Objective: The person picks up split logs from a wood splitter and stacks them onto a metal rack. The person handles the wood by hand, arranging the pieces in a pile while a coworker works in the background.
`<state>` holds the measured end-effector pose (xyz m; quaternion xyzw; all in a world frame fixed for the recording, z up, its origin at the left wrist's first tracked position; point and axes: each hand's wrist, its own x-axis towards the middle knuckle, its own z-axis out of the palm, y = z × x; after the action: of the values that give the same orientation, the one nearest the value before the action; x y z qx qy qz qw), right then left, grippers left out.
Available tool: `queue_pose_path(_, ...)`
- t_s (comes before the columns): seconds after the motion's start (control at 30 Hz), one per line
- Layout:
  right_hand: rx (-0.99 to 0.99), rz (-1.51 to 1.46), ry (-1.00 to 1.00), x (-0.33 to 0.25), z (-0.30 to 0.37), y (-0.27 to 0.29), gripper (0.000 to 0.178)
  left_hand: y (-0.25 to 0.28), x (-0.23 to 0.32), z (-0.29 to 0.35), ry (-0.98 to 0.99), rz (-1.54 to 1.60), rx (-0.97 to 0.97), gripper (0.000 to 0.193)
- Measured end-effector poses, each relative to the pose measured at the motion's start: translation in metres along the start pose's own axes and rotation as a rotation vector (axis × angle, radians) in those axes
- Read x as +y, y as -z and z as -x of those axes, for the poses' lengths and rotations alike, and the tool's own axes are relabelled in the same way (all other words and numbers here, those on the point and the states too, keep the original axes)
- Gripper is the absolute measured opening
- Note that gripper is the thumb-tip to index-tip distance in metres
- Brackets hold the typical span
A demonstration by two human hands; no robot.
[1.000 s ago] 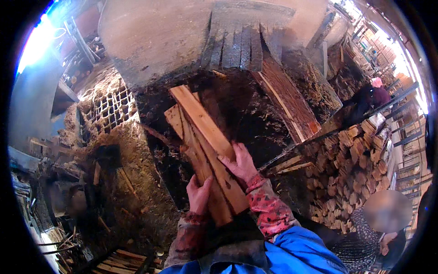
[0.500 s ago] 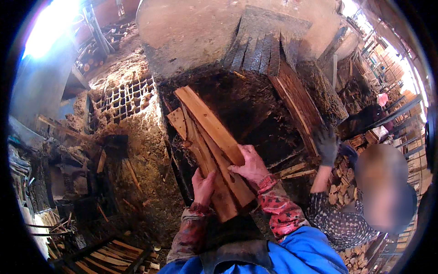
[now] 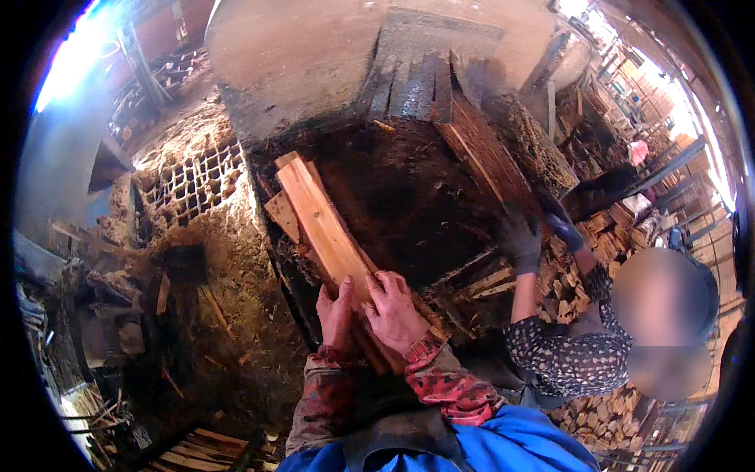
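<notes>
A stack of sawn wooden boards (image 3: 314, 216) lies slanted across the dark bed in front of me, the topmost one pale with small knots. My left hand (image 3: 336, 316) grips the near end of the stack from its left edge, thumb lying on top. From the right edge my right hand (image 3: 395, 312) holds the same stack, its fingers bent over the wood close to my left thumb. The lower boards are mostly covered by the top one and my hands. A small pale offcut (image 3: 282, 216) sticks out at the left side of the stack.
On the right a co-worker's gloved hand (image 3: 519, 245) is on a thick, bark-edged slab (image 3: 480, 153). Beyond the dark bed (image 3: 393, 189) stands a dusty metal housing (image 3: 299, 67) with hanging strips (image 3: 409, 90). A metal grid (image 3: 193, 181) stands at left; split wood (image 3: 562, 287) is heaped at right.
The boards were fanned apart and now lie nearly together, the pale one on top. My hands have moved closer together. The co-worker's gloved hands are now lower, at the slab's near end.
</notes>
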<state>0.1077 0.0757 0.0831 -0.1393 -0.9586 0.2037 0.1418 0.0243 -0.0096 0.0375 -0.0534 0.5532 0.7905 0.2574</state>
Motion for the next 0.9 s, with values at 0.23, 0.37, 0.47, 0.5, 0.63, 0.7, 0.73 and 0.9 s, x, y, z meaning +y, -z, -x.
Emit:
queue_pose_path(0.23, 0.031, -0.179, -0.002, 0.012, 0.006, -0.001, 0.045, 0.005, 0.0, -0.001, -0.039, -0.078, -0.086, 0.046)
queue_pose_path(0.37, 0.062, -0.289, -0.02, 0.021, 0.01, 0.004, 0.043, 0.006, -0.002, -0.001, -0.074, -0.143, -0.035, 0.045)
queue_pose_path(0.47, 0.071, -0.281, -0.015, 0.029, 0.008, 0.003, 0.042, -0.001, 0.002, 0.002, -0.081, -0.121, -0.024, 0.044)
queue_pose_path(0.5, 0.07, -0.28, -0.006, 0.029, 0.007, 0.002, 0.042, -0.002, 0.005, 0.004, -0.077, -0.107, -0.018, 0.044)
queue_pose_path(0.63, 0.065, -0.306, 0.0, 0.028, 0.005, 0.006, 0.04, 0.002, -0.003, 0.001, -0.12, -0.126, 0.015, 0.044)
queue_pose_path(0.7, 0.084, -0.372, -0.007, 0.03, 0.006, 0.01, 0.039, -0.001, -0.001, 0.002, -0.104, -0.136, 0.017, 0.044)
queue_pose_path(0.73, 0.098, -0.375, -0.006, 0.031, 0.005, 0.014, 0.039, -0.001, 0.0, 0.003, -0.114, -0.162, 0.031, 0.045)
queue_pose_path(0.9, 0.208, -0.286, -0.022, 0.043, -0.003, 0.052, 0.039, -0.004, 0.0, 0.002, -0.082, -0.217, 0.072, 0.049)
